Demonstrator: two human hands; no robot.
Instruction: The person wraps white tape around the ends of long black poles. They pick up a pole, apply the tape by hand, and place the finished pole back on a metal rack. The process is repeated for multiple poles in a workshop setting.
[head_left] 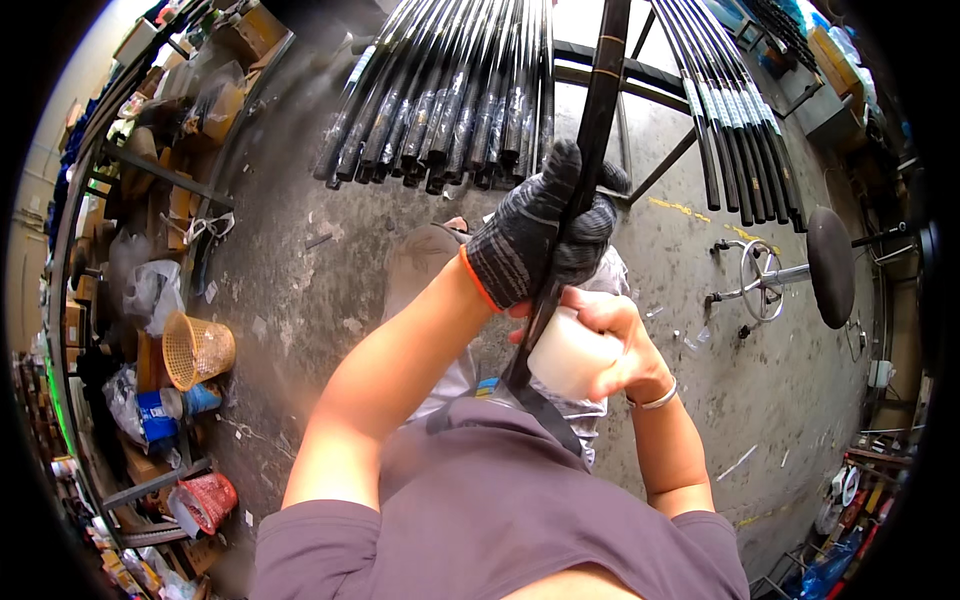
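Note:
A long black tube (597, 105) runs from the top of the view down toward my waist, slanting slightly. My left hand (540, 222), in a dark grey knit glove with an orange cuff edge, is wrapped round it. Just below the glove, my bare right hand (618, 335) holds a whitish roll (572, 355) against the tube. By its look the roll is tape or wrapping film; blur hides which. The right fingertips reach round the tube's lower part, and its bottom end lies close to my lap.
Many black tubes (450, 110) lie side by side on a metal rack ahead, and a smaller row (735, 130) lies at the right. A round stool (830, 268) tips over at the right. Crowded shelves line the left, with a yellow basket (198, 350) and a red basket (205, 502).

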